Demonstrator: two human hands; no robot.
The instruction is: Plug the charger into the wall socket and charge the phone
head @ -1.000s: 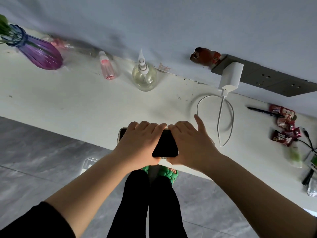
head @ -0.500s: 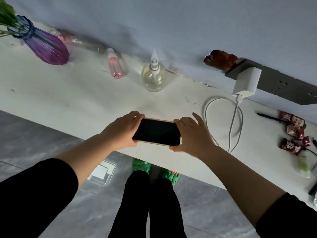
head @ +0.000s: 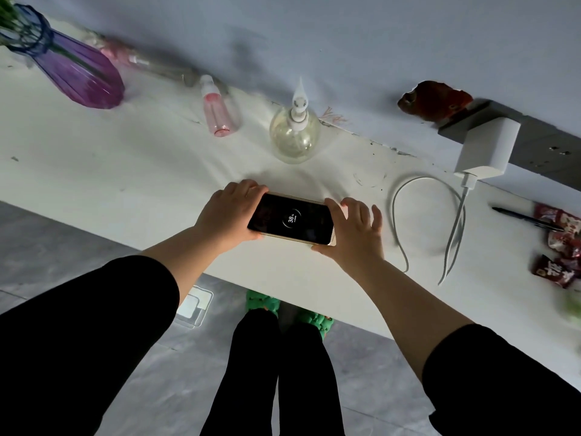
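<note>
A gold-edged phone lies lengthwise near the white table's front edge, and its dark screen shows a charging ring reading 38%. My left hand grips its left end. My right hand holds its right end, fingers spread over the far corner. A white charger sits plugged into the grey wall socket strip at the right. Its white cable loops over the table toward my right hand; the cable's phone end is hidden under that hand.
Along the wall stand a purple vase, a pink spray bottle and a clear pump bottle. A red-brown object sits beside the socket. A black pen and red snack packets lie at the right.
The phone's screen, dark before, now shows the 38% charging ring. Both hands moved apart from covering the phone to holding its two ends.
</note>
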